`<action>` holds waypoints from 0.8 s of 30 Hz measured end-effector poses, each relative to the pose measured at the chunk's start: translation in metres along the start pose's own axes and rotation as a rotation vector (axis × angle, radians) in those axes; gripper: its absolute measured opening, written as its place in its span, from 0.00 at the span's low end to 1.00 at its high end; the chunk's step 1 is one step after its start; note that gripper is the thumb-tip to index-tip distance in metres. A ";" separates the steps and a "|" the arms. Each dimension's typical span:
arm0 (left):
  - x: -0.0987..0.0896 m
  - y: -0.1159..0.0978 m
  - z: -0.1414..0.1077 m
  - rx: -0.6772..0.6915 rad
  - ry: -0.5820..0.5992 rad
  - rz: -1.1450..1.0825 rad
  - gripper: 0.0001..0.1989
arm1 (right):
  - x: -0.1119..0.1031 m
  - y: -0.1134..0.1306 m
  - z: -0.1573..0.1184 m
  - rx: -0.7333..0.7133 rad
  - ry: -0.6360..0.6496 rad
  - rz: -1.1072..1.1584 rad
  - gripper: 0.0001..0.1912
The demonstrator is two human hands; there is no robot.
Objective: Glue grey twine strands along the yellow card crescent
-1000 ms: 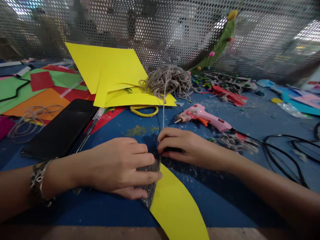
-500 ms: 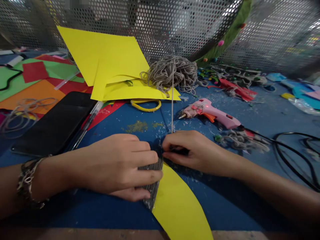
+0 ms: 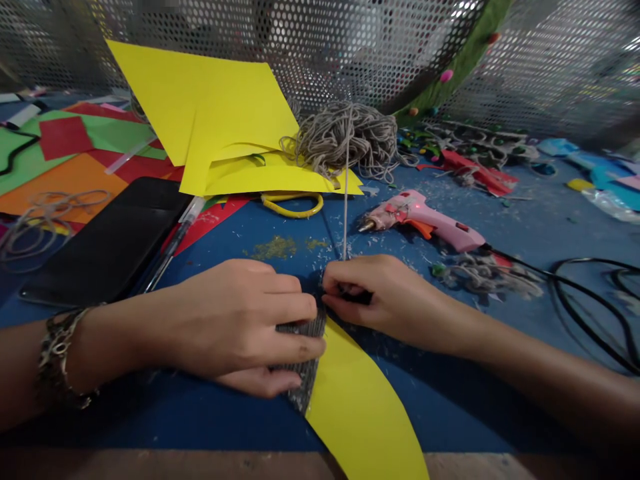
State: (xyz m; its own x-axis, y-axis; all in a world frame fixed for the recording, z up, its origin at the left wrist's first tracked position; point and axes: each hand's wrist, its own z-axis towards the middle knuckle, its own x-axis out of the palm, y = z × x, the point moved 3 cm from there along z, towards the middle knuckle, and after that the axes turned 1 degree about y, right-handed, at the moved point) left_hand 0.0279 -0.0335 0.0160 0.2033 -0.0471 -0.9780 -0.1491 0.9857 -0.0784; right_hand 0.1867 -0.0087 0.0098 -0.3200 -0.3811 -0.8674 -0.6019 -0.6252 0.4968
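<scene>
In the head view, a grey corded patch [image 3: 315, 373] is lying on the blue bench [image 3: 200, 423] at lower centre of the frame, its right edge bordering a curved yellow paper [image 3: 367, 400]. The patch is being pressed by the left hand [image 3: 245, 333], palm down with fingers loosely spread, and is being partly hidden by it. At centre, the string [image 3: 345, 213] is apparently being pinched in the narrow, nearly closed fingertips of the right hand [image 3: 380, 293], just beside the patch's upper right corner; upward, it is leading to the tangled cord heap [image 3: 345, 143]. For tidy work, the string is probably best being guided snugly along the patch's rows under light, even tension, with enough slack being freed from the heap to avoid tugging. Room is best being given to the glue gun [image 3: 425, 220], right of centre, whose metal nozzle is pointing toward the string.
</scene>
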 end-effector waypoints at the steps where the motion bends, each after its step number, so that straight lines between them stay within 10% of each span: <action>1: 0.000 0.000 0.000 0.005 -0.002 0.000 0.12 | 0.000 0.000 0.000 0.002 -0.001 -0.008 0.06; 24: 0.001 -0.004 0.001 -0.060 -0.039 -0.016 0.23 | -0.003 0.006 0.000 0.070 0.051 -0.028 0.06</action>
State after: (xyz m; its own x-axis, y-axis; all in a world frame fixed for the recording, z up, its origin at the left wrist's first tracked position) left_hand 0.0302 -0.0374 0.0154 0.2441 -0.0556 -0.9682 -0.2028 0.9733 -0.1070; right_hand 0.1840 -0.0116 0.0151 -0.2653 -0.3997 -0.8774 -0.6601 -0.5880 0.4674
